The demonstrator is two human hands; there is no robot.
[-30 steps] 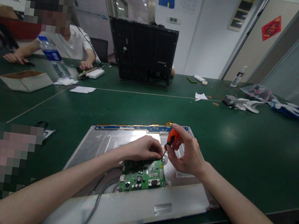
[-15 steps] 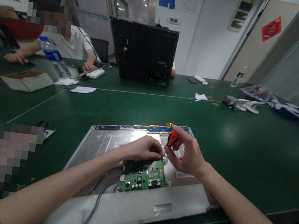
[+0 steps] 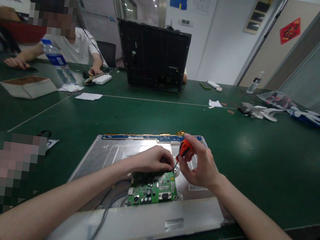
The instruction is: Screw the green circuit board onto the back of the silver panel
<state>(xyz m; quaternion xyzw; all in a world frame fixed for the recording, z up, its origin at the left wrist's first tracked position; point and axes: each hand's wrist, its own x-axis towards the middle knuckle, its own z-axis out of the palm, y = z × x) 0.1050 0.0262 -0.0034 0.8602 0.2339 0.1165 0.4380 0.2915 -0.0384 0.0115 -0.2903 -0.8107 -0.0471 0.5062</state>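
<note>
- The right hand [image 3: 202, 165], at the circuit board's two o'clock, has its thumb and fingers closed around the handle of an orange-and-black screwdriver [image 3: 185, 147].
- The screwdriver slants, its shaft pointing down to the board's one o'clock corner; whether the tip sits in a screw is too small to tell.
- The left hand [image 3: 155, 158] reaches over the board's twelve o'clock edge, fingers curled and fingertips close to the shaft; I cannot tell whether they grip anything.
- The green circuit board [image 3: 153, 188] lies on the silver metal back of a display panel [image 3: 108, 156], a VGA port [image 3: 164, 196] at its four o'clock.
- A blue circuit strip [image 3: 146, 137] lines the panel's twelve o'clock edge.
- A grey cable [image 3: 104, 219] runs from beside the board's nine o'clock side toward seven o'clock.
- Across the green table [image 3: 259, 168], a black monitor housing [image 3: 155, 56] stands near twelve o'clock, a water bottle [image 3: 57, 59] at ten.
</note>
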